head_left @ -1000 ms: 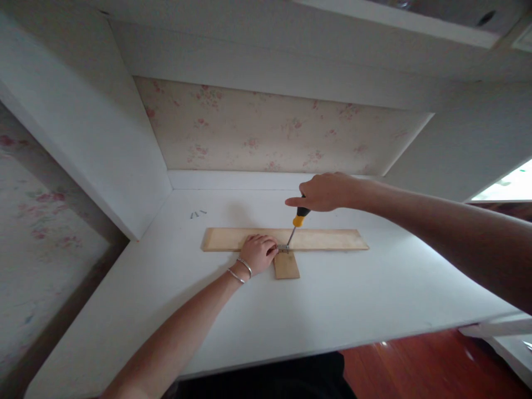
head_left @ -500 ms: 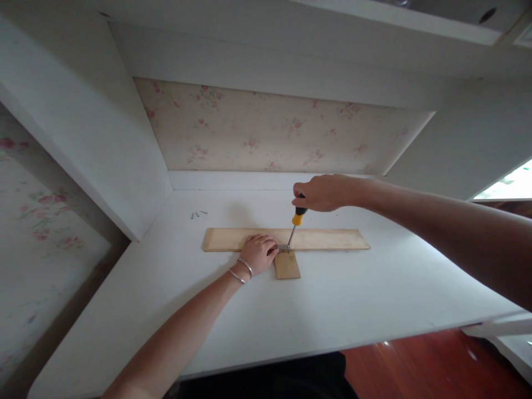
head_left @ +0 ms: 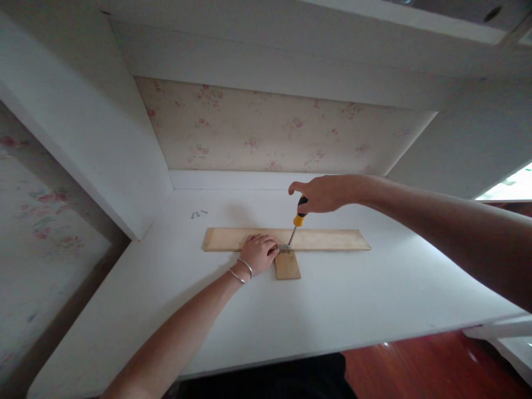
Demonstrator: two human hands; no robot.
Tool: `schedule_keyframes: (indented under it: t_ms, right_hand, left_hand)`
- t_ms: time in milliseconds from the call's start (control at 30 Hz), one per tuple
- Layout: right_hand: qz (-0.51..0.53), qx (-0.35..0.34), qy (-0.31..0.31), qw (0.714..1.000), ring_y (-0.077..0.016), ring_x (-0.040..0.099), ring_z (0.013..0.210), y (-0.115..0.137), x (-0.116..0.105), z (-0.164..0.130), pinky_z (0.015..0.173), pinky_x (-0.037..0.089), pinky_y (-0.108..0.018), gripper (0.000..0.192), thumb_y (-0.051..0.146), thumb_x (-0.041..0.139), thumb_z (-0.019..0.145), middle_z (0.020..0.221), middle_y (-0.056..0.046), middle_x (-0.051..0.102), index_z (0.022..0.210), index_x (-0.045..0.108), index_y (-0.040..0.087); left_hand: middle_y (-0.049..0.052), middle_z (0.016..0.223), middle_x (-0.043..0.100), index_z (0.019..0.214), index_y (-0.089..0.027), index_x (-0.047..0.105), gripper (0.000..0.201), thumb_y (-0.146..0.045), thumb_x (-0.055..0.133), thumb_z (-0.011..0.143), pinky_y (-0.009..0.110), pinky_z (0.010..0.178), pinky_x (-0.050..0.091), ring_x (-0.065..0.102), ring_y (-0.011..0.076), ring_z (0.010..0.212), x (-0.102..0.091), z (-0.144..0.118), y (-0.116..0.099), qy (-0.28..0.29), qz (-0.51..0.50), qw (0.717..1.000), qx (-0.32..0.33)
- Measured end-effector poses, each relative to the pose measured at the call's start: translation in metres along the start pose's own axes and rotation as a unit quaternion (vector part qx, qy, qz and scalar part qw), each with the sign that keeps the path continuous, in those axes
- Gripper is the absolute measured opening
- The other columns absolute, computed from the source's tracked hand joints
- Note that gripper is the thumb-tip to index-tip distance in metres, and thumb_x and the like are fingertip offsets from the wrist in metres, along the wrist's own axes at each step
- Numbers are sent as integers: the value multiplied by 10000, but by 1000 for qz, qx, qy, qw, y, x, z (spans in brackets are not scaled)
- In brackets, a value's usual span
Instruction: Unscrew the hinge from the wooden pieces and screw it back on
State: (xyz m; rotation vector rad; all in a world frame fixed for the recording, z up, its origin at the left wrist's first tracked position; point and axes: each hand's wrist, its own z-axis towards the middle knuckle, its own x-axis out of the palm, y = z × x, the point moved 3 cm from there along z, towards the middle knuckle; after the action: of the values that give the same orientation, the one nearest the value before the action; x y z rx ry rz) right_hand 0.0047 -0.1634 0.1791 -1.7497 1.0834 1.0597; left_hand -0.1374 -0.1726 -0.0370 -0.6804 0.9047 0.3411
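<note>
My right hand (head_left: 322, 194) is gripping the screwdriver (head_left: 297, 217) w/ fingers closed, tip on the metal bracket (head_left: 284, 249). Left hand (head_left: 258, 253) is pressing flat on the long plank (head_left: 324, 239) beside the small block (head_left: 287, 266). No readable writing.

two wood pieces (head_left: 324, 239), one screwdriver (head_left: 297, 221), two bracelets (head_left: 241, 270)

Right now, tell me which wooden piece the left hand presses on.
The long plank lying crosswise; the left hand rests on it, not the short block nearer the person.
</note>
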Motion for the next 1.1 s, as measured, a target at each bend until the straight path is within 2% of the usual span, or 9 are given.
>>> schedule_keyframes:
  t_ms: [133,300,400,500,667,800,900,1000,1100]
  right_hand:
    - [-18,16,-34,999,-303,596,893,3,-1,-4,690,425,-381,839,590,592,672,1181,-136,569,1396,289,292]
    - [-69,106,-42,991,-371,575,946,3,-3,-3,718,400,-459,624,650,324,811,1021,-188,632,1181,554,203]
    - [-36,50,-19,998,-306,602,869,2,-3,-1,670,405,-389,510,501,387,839,1009,-162,643,1247,495,215]
    - [12,-27,-9,1000,-246,608,820,3,-1,-1,628,405,-323,678,458,546,752,1094,-122,624,1365,342,254]
    - [-42,64,-56,996,-348,595,877,6,-1,-1,663,410,-412,780,729,378,736,1026,-189,631,1301,445,195]
    - [-79,91,-46,992,-372,591,896,7,-3,1,674,407,-437,655,672,320,799,952,-207,637,1102,602,163]
    - [-66,40,-40,996,-323,598,888,5,-2,2,681,414,-399,554,520,485,787,1015,-165,634,1251,496,217]
    - [-38,-33,-64,997,-279,596,910,5,-1,2,688,421,-342,782,493,622,688,1208,-143,550,1375,326,263]
    - [-35,6,-61,998,-286,606,877,4,0,3,664,417,-348,758,639,503,725,1154,-158,574,1354,371,239]
  left_hand:
    - [-18,982,666,870,-220,640,89,-248,564,833,334,884,364,564,165,920,-1,0,0,1,-2,1000,-2]
    - [-16,982,666,867,-221,638,87,-254,564,834,336,865,370,564,168,918,-2,1,-1,6,-3,1000,-1]
    - [-5,985,666,871,-217,642,99,-254,555,839,340,874,368,564,172,923,-2,1,0,9,-5,1000,-3]
    - [2,984,665,874,-216,645,109,-256,549,844,342,880,366,563,174,922,-1,1,0,11,-8,1000,-4]
    - [-10,977,664,853,-215,637,88,-254,560,839,338,876,368,563,167,913,0,1,0,1,-6,1000,0]
    - [-11,985,664,875,-220,640,90,-260,570,833,340,873,370,562,171,914,-1,0,1,1,-5,1000,2]
    - [-21,977,665,871,-224,639,84,-258,573,831,339,874,372,562,167,913,-1,1,1,0,-4,1000,2]
    - [-15,973,666,863,-222,639,77,-253,578,827,338,879,370,562,165,913,0,1,1,0,-3,1000,-1]
    - [-3,969,666,860,-218,638,73,-249,583,824,339,875,369,563,166,913,-1,0,0,2,-5,1000,-1]
